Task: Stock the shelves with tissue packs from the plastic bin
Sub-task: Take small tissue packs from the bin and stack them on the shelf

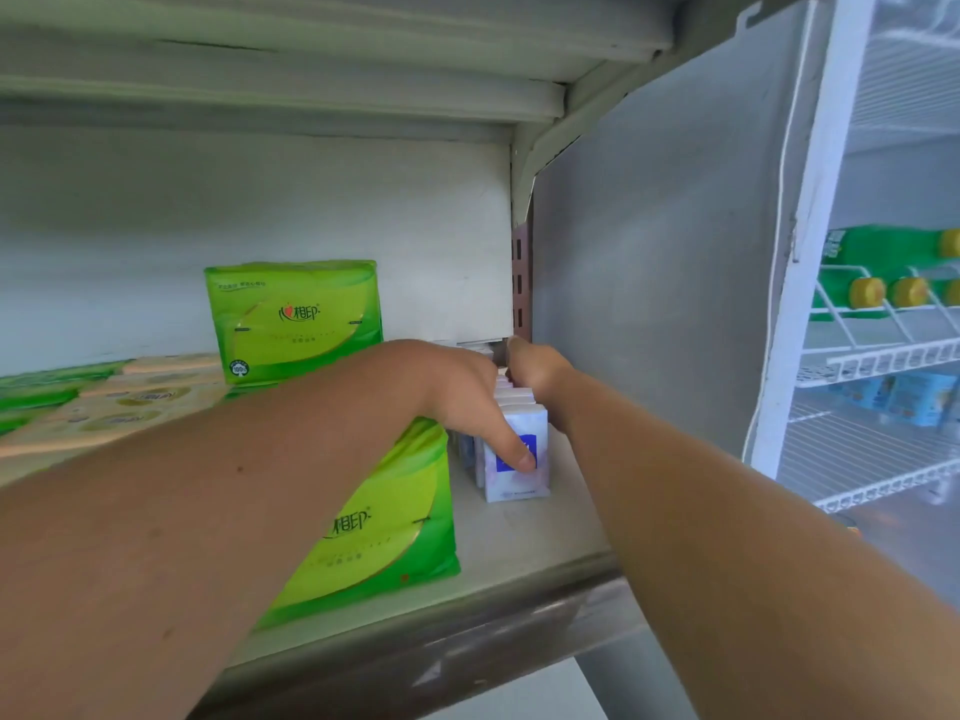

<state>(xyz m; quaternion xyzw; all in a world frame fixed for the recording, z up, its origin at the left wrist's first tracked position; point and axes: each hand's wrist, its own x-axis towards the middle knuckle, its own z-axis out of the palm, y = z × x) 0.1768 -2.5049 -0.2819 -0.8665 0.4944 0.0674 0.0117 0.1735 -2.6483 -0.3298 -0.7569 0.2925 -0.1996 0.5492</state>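
A row of small white-and-lilac tissue packs [519, 475] stands upright at the right end of the grey shelf [524, 543], running back toward the rear wall. My left hand [467, 392] lies over the top of the row, its thumb pressed on the blue label of the front pack. My right hand [535, 366] reaches along the row's right side to the back packs, its fingers curled out of sight behind them. A large green tissue pack [384, 527] stands just left of the row, partly hidden by my left forearm. The plastic bin is out of view.
Another green pack [293, 319] stands further back on flat-lying green and beige packs [104, 402]. A grey side panel [649, 304] closes the shelf's right end. Beyond it stands a white wire rack [883, 356] with green bottles. The upper shelf overhangs close above.
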